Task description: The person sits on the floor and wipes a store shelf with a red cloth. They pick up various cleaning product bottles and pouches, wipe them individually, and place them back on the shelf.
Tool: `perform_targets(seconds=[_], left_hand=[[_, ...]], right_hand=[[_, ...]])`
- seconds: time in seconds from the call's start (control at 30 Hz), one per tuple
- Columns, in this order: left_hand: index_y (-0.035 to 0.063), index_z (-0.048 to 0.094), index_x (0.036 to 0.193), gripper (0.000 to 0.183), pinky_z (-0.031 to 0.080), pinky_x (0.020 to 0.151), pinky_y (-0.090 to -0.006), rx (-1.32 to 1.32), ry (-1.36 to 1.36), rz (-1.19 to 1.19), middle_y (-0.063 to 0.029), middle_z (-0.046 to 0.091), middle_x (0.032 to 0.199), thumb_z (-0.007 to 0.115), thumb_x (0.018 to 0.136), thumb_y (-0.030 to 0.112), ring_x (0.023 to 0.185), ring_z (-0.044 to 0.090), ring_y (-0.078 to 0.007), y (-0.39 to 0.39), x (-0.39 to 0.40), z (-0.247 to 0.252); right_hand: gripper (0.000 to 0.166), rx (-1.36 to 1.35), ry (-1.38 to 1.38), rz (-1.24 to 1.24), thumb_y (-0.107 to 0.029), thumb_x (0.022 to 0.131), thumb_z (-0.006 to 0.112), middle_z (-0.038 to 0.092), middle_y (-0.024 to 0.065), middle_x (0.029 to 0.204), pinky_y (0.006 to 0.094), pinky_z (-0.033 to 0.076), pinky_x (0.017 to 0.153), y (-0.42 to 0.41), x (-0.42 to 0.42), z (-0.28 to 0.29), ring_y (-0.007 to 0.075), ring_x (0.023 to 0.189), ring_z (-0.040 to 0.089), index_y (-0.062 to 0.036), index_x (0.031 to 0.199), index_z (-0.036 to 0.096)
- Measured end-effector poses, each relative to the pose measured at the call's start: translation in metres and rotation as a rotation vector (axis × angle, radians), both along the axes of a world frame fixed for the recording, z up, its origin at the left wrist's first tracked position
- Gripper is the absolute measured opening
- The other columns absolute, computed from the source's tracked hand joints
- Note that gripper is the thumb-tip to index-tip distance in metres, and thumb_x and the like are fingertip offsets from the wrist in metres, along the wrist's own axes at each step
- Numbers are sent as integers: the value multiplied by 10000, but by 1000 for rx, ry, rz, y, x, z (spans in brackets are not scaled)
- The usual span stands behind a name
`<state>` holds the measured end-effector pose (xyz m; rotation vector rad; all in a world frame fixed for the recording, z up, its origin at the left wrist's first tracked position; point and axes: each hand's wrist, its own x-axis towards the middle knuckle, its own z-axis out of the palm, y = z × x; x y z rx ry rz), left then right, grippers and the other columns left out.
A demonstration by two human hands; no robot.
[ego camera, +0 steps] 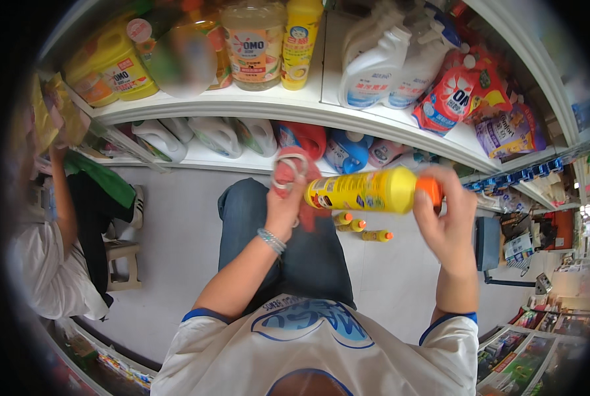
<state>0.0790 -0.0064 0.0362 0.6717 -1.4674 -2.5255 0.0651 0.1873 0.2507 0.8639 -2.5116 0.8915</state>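
My right hand (446, 218) grips the orange cap of a yellow plastic bottle (356, 190), which lies nearly level in front of me. At the bottle's base is my left hand (285, 203), shut on a pink cloth (310, 215) with a pale band or loop around it; part of the cloth hangs over my knee. Motion blurs both hands, and whether the cloth touches the bottle is hard to tell. Below the raised bottle, several smaller-looking yellow bottles (376, 235) with orange caps lie or stand on the grey floor beside my leg.
A white shelf (295, 103) ahead bears detergent bottles, white spray bottles (374, 69) and red refill pouches (446, 101). More jugs (215, 136) fill the lower shelf. To the left a seated person (59, 267) is near a beige stool (123, 265). A dark blue box (487, 243) stands at right.
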Motion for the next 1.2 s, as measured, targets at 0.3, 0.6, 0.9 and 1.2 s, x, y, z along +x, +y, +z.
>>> perform_targets(seconds=[0.3,0.6,0.9,1.2], left_hand=[[8,510,1136,402,411,857,-308,-708,1,218,-115,573,1076,610,838,260,971,544,-189,-86,-10,-34],[-13,534,1020,437,450,725,-459,-1121,-56,28,-250,599,866,569,801,365,808,565,-422,-117,-30,-68],[5,540,1025,419,460,715,-454,-1051,-62,122,-245,601,880,590,780,341,813,572,-416,-122,-36,-66],[9,542,1002,396,465,695,-448,-1044,-83,129,-229,606,849,605,761,317,789,580,-404,-129,-44,-61]], right_hand=[[223,-36,122,-97,-207,797,571,571,131,641,286,446,566,-66,-100,60,203,558,567,3,871,580],[322,178,109,-263,-300,766,573,606,212,733,383,471,687,-117,-188,78,360,728,599,12,840,598],[284,298,486,-194,-271,790,557,567,147,731,376,439,700,-135,-302,64,298,701,550,-23,927,574],[312,261,716,-115,-247,799,580,571,154,841,368,439,714,-146,-384,74,304,754,551,-39,1030,554]])
